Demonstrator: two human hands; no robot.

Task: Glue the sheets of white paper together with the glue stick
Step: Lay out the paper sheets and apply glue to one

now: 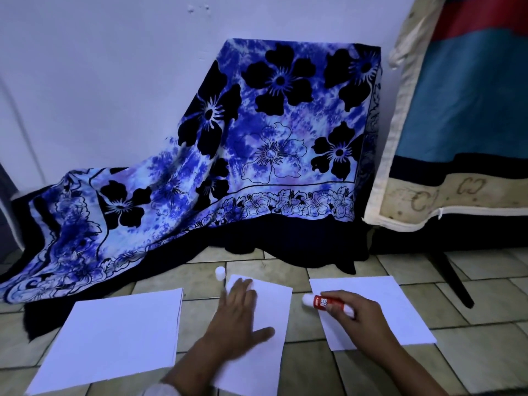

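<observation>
I worked on the tiled floor (471,352). My left hand (237,318) lay flat on the middle sheet (274,304), with straight fingers spread and the thumb out to the right, pressing the paper down. It covered the left part of this sheet, up to the far edge.

My right hand (363,318) gripped the glue stick (325,300) with curled fingers around its back half. The stick pointed left, and its white tip was over the gap between the middle sheet and the right sheet (371,287), at the left edge of the right one. I could not tell if the tip touched anything. My hand hid the middle of the right sheet.

The white cap (220,273) stood on the floor just beside the far left corner of the middle sheet. A stack of paper (120,338) lay to the left, apart from it.

Behind the sheets, a blue flowered cloth (257,138) hung over something against the wall (100,81), and its lower end reached the floor near the stack. At the right, a mattress (457,110) leaned, with a dark leg (451,278) under it.
</observation>
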